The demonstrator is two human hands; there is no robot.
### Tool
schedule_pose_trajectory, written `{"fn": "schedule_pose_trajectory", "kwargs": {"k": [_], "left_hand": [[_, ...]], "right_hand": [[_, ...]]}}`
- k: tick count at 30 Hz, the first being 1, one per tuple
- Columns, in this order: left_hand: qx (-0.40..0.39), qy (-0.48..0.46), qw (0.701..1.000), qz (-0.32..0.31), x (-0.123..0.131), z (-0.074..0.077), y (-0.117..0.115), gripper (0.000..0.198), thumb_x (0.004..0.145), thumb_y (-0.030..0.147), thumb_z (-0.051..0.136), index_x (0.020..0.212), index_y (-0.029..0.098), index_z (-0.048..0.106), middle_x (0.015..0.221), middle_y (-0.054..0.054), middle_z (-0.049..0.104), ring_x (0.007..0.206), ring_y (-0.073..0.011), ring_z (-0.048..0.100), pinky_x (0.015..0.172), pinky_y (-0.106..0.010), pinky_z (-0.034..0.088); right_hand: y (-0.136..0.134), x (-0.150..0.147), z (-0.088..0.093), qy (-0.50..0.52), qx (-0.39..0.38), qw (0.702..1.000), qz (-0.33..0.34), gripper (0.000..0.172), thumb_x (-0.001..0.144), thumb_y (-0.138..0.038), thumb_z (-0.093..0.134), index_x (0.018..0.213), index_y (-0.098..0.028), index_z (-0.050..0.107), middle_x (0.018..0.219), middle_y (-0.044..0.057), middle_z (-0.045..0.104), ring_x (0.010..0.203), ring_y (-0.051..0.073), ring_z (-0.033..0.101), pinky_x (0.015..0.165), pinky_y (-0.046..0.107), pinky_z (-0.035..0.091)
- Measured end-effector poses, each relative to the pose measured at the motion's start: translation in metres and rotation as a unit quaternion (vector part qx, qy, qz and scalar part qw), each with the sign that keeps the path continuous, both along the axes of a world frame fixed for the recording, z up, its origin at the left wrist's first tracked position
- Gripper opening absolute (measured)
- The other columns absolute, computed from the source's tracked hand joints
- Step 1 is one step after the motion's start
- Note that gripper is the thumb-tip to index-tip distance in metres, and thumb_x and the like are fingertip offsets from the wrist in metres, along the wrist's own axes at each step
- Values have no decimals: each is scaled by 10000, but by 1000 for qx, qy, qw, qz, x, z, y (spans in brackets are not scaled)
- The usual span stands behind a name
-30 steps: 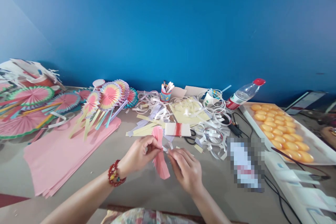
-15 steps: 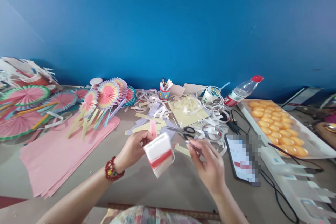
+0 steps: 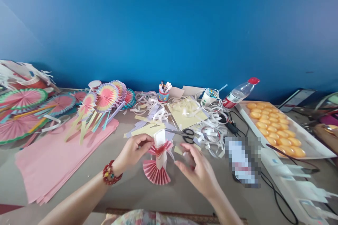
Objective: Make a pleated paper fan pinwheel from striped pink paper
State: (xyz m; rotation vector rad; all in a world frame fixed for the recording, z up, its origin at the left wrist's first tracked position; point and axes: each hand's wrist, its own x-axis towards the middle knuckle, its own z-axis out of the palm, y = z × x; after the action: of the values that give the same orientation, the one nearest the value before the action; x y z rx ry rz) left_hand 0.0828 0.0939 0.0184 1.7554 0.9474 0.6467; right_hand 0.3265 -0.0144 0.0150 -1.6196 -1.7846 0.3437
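A white block or folded card wound with red string [image 3: 160,149] is at the front middle. My left hand [image 3: 136,152], a beaded bracelet on its wrist, pinches at its upper left edge. Pink pleated paper [image 3: 157,173] fans out below the white piece, with more pink pleats beside the red string. Whether the string ties the two together I cannot tell. To the right, my right hand [image 3: 198,170] has thumb and fingers apart, with nothing visible between them. Scissors [image 3: 188,135] lie on the table just behind it.
Pink paper sheets [image 3: 66,154] and finished paper fans [image 3: 107,96] lie left. Paper strips [image 3: 148,128] and white ribbon curls [image 3: 211,133] spread behind my hands. To the right are a phone [image 3: 243,163], a power strip [image 3: 285,182], a bottle [image 3: 240,93] and a tray of yellow domes [image 3: 271,126].
The white piece has turned from a tilted, broad face to a narrow upright one, and pink pleats now show below it. My right hand has opened and shifted slightly left.
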Motion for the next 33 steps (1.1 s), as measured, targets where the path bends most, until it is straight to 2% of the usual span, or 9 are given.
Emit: {"fn": "schedule_pose_trajectory", "kwargs": {"k": [6,12,16,19,24,26,28,30,33], "left_hand": [[21,-7,998,-61,26,3,-6,158,866,190,534,837,179,689,824,-27,670,744,-143,603,632,-201,452],[50,-24,996,-66,38,9,2,155,878,210,554,829,173,696,844,-48,681,774,-162,619,640,-222,468],[115,-53,991,-52,46,35,22,172,897,234,554,818,165,690,789,-34,676,700,-135,602,622,-219,452],[134,-77,986,-69,68,50,46,182,925,264,530,906,152,671,840,-48,684,683,-127,628,621,-217,480],[186,-22,981,-60,102,39,77,397,898,203,532,1291,156,500,1192,-132,640,653,-119,661,646,-258,524],[213,5,976,-52,99,31,78,518,826,210,637,1321,183,486,1392,-168,503,652,-120,646,699,-304,526],[246,36,968,-36,85,24,72,394,853,206,600,1243,185,546,1448,-163,440,750,-153,651,749,-329,509],[309,105,945,-29,63,17,58,157,931,222,491,978,174,633,1233,-115,595,875,-191,634,788,-321,480],[302,141,941,-51,30,4,24,227,932,242,495,742,182,603,773,-40,620,741,-184,594,687,-289,447]], "right_hand": [[16,-35,-13,-25,14,999,20,660,823,-393,675,1393,-202,400,1234,137,658,906,254,714,656,314,573],[32,-24,-30,-61,10,997,-38,327,788,-175,562,1115,-196,572,954,57,729,763,218,713,594,264,515],[46,7,-9,-46,62,993,-90,207,836,-271,543,1015,-198,616,833,41,716,616,188,659,532,261,467],[73,37,16,-81,100,978,-164,260,849,-342,559,1044,-182,621,827,71,703,680,218,652,563,281,463],[116,68,42,-160,88,969,-169,534,817,-407,605,1268,-136,518,1222,184,595,940,294,655,656,342,507],[113,68,43,-187,60,965,-173,608,819,-398,612,1354,-160,447,1280,180,554,934,294,660,603,334,504],[97,65,38,-215,42,956,-192,617,846,-362,585,1406,-190,390,1315,164,535,867,277,674,551,325,491],[71,62,26,-238,38,950,-198,518,877,-314,527,1367,-185,422,1279,154,566,824,271,681,551,330,494],[31,58,-1,-235,6,964,-124,353,874,-217,466,1223,-195,513,1164,116,639,766,239,691,586,323,518]]}}
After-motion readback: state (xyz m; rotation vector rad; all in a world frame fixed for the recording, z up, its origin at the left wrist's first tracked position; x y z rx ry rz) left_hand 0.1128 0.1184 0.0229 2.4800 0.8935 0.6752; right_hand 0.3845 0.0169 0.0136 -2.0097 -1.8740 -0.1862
